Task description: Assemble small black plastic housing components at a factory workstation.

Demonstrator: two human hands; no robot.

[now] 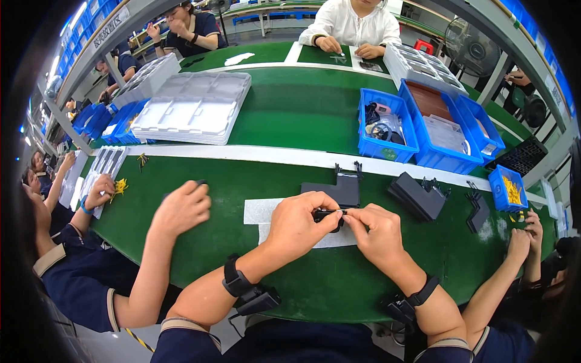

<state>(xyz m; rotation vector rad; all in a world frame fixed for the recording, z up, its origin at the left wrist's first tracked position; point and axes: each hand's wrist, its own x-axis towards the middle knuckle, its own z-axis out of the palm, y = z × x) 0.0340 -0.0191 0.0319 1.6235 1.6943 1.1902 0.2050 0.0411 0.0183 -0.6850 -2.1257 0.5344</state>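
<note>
The left hand (296,225) is pinching a small black part (325,214) above white sheets (261,211); the right hand (378,234) is pinching its end; handling is apparently proceeding; completed and remaining steps are not showing.

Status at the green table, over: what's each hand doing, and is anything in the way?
Left hand: gripping small black part. Right hand: fingers pinched at its right end. White sheet beneath; no obstruction visible between hands.
</note>
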